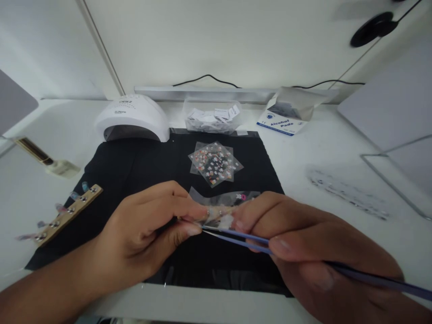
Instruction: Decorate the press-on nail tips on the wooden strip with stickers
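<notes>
A clear plastic sheet [219, 198] with small stickers is pinched by my left hand [148, 225] between thumb and fingers. My right hand [303, 238] holds blue tweezers [236, 236], their tips meeting the sheet's edge beside my left thumb. Fingers of my right hand also touch the right part of the sheet. Behind it, a stack of clear sticker sheets [216, 163] lies fanned out on the black cloth [148, 164]. What lies right at the tweezer tips is too small to tell.
A white lamp [135, 112], a clear box of packets [212, 118] and an Alcohol Pads box [286, 114] stand at the back. At left are a bottle [62, 168] and a wooden stand [69, 218] with nail tips. A transparent strip [347, 193] lies right.
</notes>
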### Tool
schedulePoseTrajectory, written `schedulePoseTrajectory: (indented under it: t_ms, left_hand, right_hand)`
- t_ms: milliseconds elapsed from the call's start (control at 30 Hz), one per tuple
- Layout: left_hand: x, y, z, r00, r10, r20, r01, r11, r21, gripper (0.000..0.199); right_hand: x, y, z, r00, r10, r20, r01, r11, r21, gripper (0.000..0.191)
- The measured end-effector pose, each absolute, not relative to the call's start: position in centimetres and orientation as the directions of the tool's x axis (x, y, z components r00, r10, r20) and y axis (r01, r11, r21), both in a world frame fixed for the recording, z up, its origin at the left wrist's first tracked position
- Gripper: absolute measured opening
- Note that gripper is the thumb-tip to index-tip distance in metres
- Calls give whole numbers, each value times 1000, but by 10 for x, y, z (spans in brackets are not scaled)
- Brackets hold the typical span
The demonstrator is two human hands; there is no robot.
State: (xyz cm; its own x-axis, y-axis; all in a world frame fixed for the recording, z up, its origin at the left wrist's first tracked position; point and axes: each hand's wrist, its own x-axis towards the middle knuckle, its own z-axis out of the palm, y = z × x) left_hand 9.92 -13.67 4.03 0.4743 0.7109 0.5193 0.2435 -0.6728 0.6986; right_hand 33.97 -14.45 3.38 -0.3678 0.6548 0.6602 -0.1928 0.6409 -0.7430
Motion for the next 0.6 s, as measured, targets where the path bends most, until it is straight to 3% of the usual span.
schedulePoseTrajectory:
  t_ms: [600]
  left_hand:
    - [99,-137,41,478,719,505,244,-661,710,17]
  right_hand:
    - [332,-141,34,-330,656,678,-274,621,-734,28]
